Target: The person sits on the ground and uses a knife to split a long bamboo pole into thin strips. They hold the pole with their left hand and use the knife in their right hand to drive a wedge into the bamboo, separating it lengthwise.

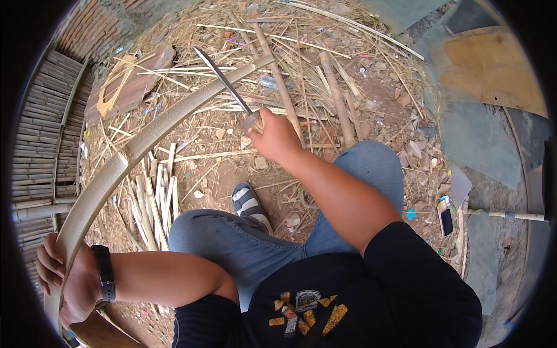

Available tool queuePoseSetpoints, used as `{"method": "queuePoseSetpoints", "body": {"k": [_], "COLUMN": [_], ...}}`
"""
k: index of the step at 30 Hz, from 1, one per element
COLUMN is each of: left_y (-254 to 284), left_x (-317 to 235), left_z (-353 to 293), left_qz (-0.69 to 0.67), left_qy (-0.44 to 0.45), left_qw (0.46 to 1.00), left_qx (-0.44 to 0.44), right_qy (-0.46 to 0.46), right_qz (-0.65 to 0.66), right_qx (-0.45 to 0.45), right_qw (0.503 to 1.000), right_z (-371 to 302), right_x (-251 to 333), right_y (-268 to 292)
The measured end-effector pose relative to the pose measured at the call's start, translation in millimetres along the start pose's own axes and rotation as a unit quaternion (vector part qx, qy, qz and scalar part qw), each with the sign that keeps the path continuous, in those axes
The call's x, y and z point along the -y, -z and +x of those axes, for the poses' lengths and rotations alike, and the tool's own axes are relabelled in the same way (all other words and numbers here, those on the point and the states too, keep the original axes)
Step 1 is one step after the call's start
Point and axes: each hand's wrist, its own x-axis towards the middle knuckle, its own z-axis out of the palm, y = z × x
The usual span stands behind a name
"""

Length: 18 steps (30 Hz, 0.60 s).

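My left hand (80, 285) is closed around the near end of a long bamboo length (148, 136) at the lower left. The bamboo runs up and away toward the middle of the ground, with a node ring partway along; the lens bends its outline. My right hand (277, 138) grips the handle of a machete (221, 77), fist closed, near the middle of the view. Its narrow metal blade points up and left, crossing over the far part of the bamboo. Whether the edge touches the bamboo, I cannot tell.
Split bamboo strips (155, 200) lie piled left of my knees. Bamboo poles (336, 98), straw and rubble litter the dirt ahead. A bamboo slat wall (43, 139) stands at left. At right are grey sheets (478, 145), a tan board (493, 69) and a phone (445, 220).
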Motion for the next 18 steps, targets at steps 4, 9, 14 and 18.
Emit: {"method": "queuePoseSetpoints", "body": {"k": [4, 9, 14, 18], "left_y": [10.3, 6.2, 5.7, 11.8], "left_x": [8.0, 6.9, 14.8, 13.1], "left_z": [2.6, 1.2, 1.5, 6.3], "left_qz": [0.021, 0.013, 0.003, 0.027], "left_qy": [0.003, 0.020, 0.024, 0.020], "left_qw": [1.000, 1.000, 1.000, 0.999], "left_qx": [0.007, 0.007, 0.020, -0.019], "right_qy": [0.076, 0.141, -0.053, 0.096], "right_qz": [0.007, 0.006, 0.051, 0.051], "right_qx": [0.027, 0.038, -0.026, 0.086], "right_qw": [0.997, 0.989, 0.997, 0.990], "right_z": [-18.2, 0.2, 0.5, -15.3], "right_x": [17.1, -3.0, -23.6, 10.0], "right_y": [-6.8, -12.7, -25.9, -21.8]}}
